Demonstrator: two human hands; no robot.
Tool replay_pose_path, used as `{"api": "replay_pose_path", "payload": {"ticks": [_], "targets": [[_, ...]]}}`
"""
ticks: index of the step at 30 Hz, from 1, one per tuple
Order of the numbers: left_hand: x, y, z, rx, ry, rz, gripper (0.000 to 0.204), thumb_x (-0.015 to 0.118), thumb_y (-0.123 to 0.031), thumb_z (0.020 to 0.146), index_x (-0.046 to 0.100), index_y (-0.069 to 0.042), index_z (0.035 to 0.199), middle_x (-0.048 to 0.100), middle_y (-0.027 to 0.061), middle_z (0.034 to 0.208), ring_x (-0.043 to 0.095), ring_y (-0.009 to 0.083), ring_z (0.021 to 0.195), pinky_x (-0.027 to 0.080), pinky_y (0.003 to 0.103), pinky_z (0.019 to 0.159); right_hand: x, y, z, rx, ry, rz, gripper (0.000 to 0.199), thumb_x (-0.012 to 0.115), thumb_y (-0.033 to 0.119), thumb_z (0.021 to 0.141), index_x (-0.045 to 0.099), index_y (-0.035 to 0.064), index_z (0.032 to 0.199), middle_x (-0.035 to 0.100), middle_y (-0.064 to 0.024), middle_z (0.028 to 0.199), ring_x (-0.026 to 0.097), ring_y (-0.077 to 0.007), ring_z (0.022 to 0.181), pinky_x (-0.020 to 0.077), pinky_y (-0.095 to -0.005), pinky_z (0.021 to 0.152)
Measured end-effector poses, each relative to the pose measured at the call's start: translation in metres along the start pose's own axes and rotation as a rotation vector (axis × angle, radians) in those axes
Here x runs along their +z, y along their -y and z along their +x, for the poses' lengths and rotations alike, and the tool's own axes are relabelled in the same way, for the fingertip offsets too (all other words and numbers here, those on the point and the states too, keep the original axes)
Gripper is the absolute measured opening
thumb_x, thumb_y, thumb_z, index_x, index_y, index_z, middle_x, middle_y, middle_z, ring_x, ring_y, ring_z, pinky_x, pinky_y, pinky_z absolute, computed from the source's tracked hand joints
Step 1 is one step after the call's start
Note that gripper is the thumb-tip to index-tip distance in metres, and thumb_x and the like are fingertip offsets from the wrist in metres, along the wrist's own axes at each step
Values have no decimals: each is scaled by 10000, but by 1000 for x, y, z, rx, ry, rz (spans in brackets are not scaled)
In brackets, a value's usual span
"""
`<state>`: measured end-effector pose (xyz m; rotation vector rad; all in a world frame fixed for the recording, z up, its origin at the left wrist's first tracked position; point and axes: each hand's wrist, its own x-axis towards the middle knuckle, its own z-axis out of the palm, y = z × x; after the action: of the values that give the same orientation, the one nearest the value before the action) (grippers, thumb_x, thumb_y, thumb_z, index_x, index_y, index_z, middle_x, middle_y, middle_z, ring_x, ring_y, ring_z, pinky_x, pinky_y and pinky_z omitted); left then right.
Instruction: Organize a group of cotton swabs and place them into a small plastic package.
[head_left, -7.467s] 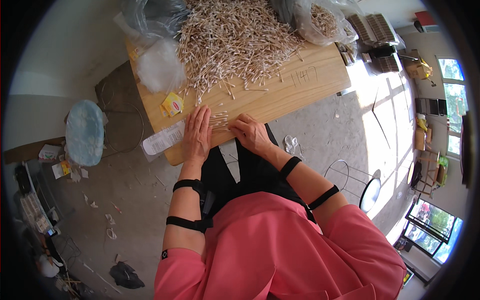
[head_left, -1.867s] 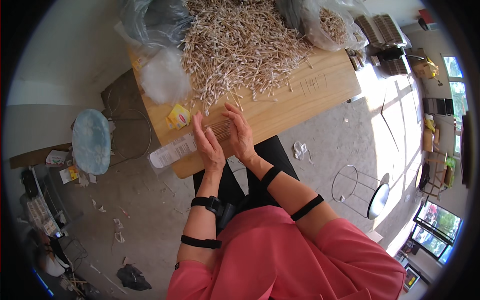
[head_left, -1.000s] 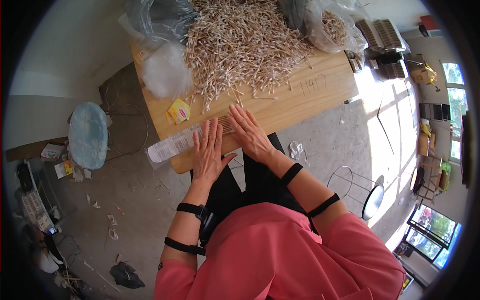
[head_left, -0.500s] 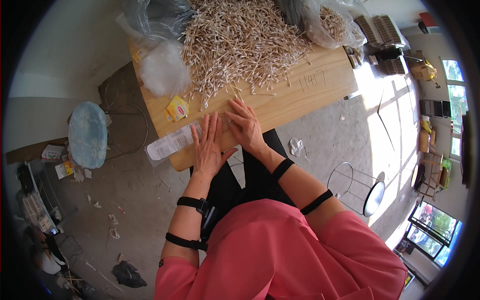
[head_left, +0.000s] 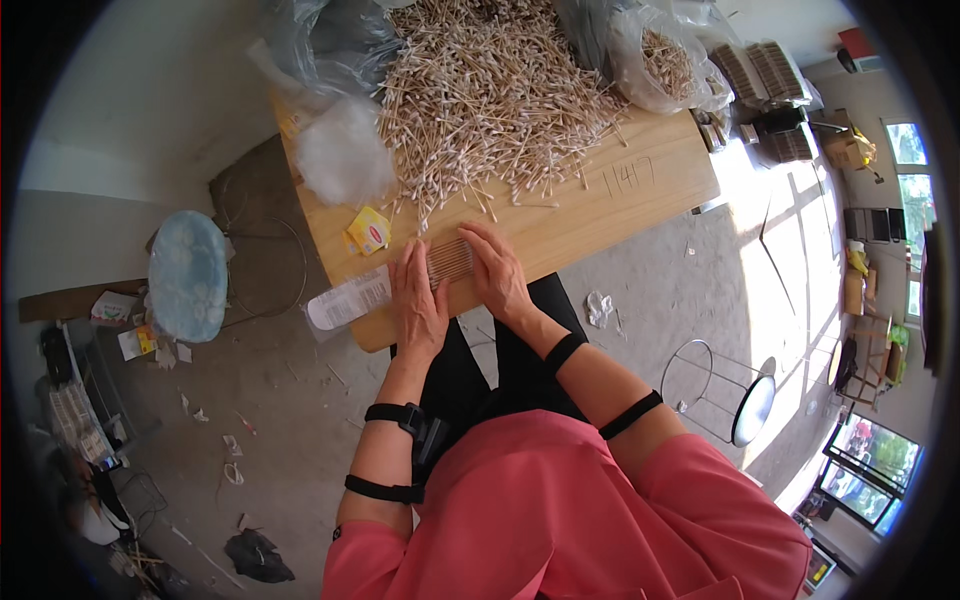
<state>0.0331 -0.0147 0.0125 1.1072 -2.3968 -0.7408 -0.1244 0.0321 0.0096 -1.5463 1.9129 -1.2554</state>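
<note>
A flat row of cotton swabs (head_left: 451, 261), sticks side by side, lies near the table's front edge, seemingly on or in a clear plastic package. My left hand (head_left: 415, 300) is at the row's left end, fingers drawn together and pressed against it. At the opposite end my right hand (head_left: 496, 275) curves its fingers around the tips, so the row is held between both hands. A white printed label strip (head_left: 350, 299) sticks out left of my left hand. Beyond my hands spreads a large heap of loose cotton swabs (head_left: 490, 100).
The wooden table (head_left: 660, 150) also carries yellow packets (head_left: 370, 230), a cloudy plastic bundle (head_left: 345, 150), a grey plastic bag (head_left: 335, 45) and a clear bag of swabs (head_left: 665, 70). A blue-covered stool (head_left: 188, 275) stands left, a round metal stool (head_left: 752, 408) right.
My left hand's spread fingers have come together against the row. My right hand has shifted slightly right and down, so more of the swabs shows between my hands. The view has moved slightly.
</note>
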Motion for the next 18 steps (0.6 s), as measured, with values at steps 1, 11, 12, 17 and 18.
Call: {"api": "replay_pose_path", "payload": {"ticks": [1,11,12,17,18], "targets": [[1,-1,-3,-34,-50,-97,646,530,-135,976,215,10,1520,369,223,1503,307,404,1424,240,557,1160,1,1,0,-2,1,0,358,526,-45,898,576,-3,1251,555,-184,1343,527,-385,1249,420,-449,1040],[26,-28,21,-204,-349,-534,540,291,-276,1079,223,17,1527,377,227,1513,370,371,1406,303,432,1147,32,14,12,80,-110,225,313,423,-16,981,583,7,1250,536,-185,1399,545,-361,1262,446,-373,1036],[25,-24,17,-203,-325,-495,538,275,-247,1076,184,25,1531,346,237,1526,363,390,1408,310,439,1149,34,17,10,123,-113,264,310,412,-12,986,584,6,1244,536,-185,1399,545,-363,1262,447,-376,1035],[17,-5,-3,-218,-400,-504,552,285,-237,1076,155,35,1538,329,215,1548,333,369,1430,270,444,1166,58,34,7,112,-43,303,312,423,-25,975,582,16,1241,532,-180,1405,532,-364,1279,435,-384,1050],[13,-4,-4,-231,-411,-503,569,281,-283,1080,157,23,1544,335,203,1549,338,357,1428,271,437,1166,62,35,7,93,-39,303,318,428,-29,971,577,18,1247,519,-181,1417,521,-363,1291,427,-385,1059]]}}
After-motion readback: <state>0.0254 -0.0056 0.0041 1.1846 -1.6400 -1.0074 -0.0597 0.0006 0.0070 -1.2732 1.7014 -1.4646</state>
